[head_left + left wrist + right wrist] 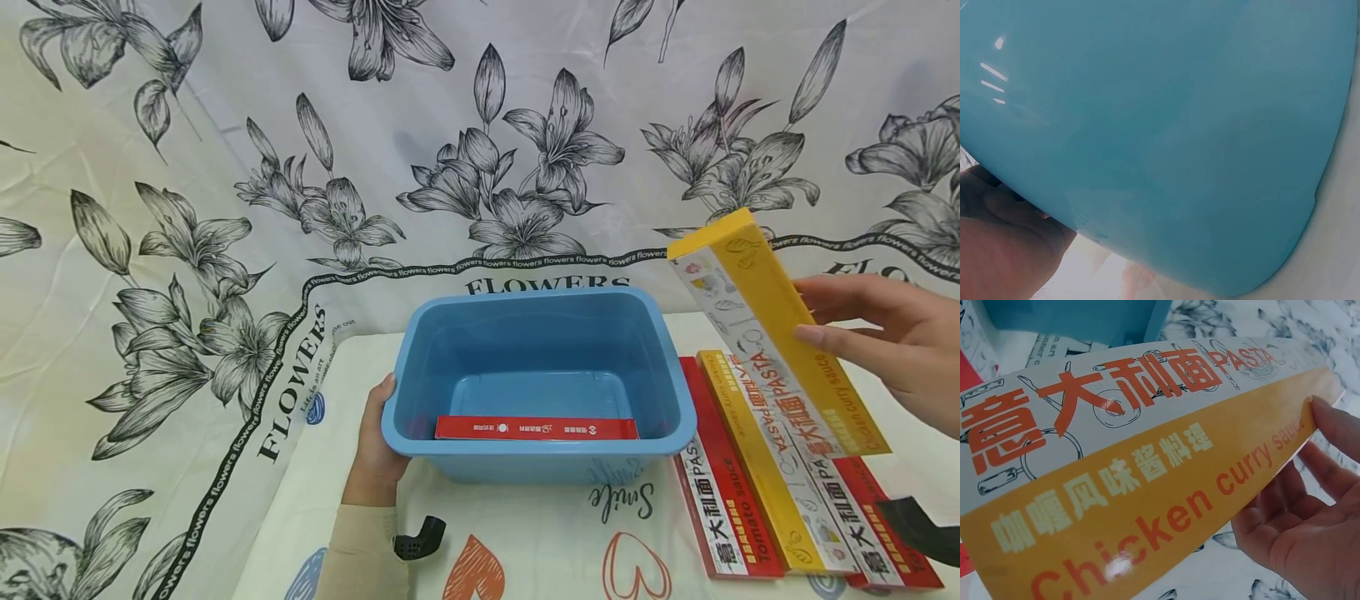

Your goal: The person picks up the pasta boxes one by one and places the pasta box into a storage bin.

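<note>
The right hand (885,342) grasps a long yellow-and-white cardboard pasta box (776,337) between thumb and fingers; the box is tilted in the air just right of the tub, its upper end leaning left and far, its lower end overlapping the boxes beneath in the head view. The left hand (375,433) touches the left end of a blue rectangular plastic tub (540,447) at its rim; how far its fingers curl is hidden, so I cannot tell whether it grips or merely rests there. The left wrist view adds the tub's smooth, glossy outer wall and part of the palm beneath its edge, while only the head view looks inside, where a slim red cardboard box (536,428) lies along the near side. The right wrist view brings up the held box's large "Chicken curry sauce" lettering, with a piece of the blue tub beyond. Right of the tub, three long boxes lie side by side: a red-and-white cardboard box (738,517) on the left, a second yellow-and-white box (761,467) in the middle, and another red-and-white box (873,517) on the right. All rest on a tabletop (555,533) under white printed cloth; farther off spreads white fabric with black line-drawn lilies (525,167).
</note>
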{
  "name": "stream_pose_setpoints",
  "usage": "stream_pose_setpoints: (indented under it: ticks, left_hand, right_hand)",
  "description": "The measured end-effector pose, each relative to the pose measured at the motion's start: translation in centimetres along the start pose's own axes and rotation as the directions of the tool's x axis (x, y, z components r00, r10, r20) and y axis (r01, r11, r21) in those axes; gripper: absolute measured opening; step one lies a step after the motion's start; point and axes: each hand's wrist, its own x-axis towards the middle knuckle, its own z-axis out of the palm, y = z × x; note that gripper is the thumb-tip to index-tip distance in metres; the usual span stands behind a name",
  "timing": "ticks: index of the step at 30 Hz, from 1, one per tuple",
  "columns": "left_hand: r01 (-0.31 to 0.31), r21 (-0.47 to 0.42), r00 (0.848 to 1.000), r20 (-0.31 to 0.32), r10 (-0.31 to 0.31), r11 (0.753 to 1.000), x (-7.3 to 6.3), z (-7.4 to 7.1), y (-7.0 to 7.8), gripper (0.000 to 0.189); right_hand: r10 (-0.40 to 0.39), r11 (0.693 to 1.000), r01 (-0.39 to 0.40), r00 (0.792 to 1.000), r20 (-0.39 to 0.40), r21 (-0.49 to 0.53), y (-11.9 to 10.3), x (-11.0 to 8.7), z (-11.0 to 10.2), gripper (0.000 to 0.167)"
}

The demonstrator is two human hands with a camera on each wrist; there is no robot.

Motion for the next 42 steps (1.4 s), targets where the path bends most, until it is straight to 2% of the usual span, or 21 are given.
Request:
stream_pose_setpoints:
  ticks: [9,18,25,34,42]
  left_hand:
    - [-0.004,-0.004,1.000,0.003,0.004,1.000,0.0,0.0,0.0,0.079]
    - [0.000,-0.004,1.000,0.004,0.000,1.000,0.0,0.0,0.0,0.079]
    - [-0.015,-0.006,1.000,0.017,0.015,1.000,0.1,0.0,-0.1,0.076]
    - [-0.005,-0.004,1.000,0.011,0.005,1.000,0.1,-0.1,-0.1,0.078]
    - [-0.012,-0.002,1.000,0.019,0.012,1.000,0.0,-0.1,0.1,0.076]
  right_hand:
    - [-0.012,0.999,0.010,0.999,0.052,0.032,-2.3,0.2,0.5,0.054]
    - [0.021,1.000,-0.023,0.995,0.093,0.021,-4.5,0.5,1.0,0.057]
    - [-0.060,0.998,0.063,0.988,0.139,-0.012,-6.6,1.3,1.7,0.058]
    - [-0.124,0.990,0.131,0.982,0.140,-0.045,-9.4,2.2,2.5,0.056]
    - [-0.221,0.974,0.226,0.960,0.172,-0.012,-11.7,3.1,3.1,0.056]
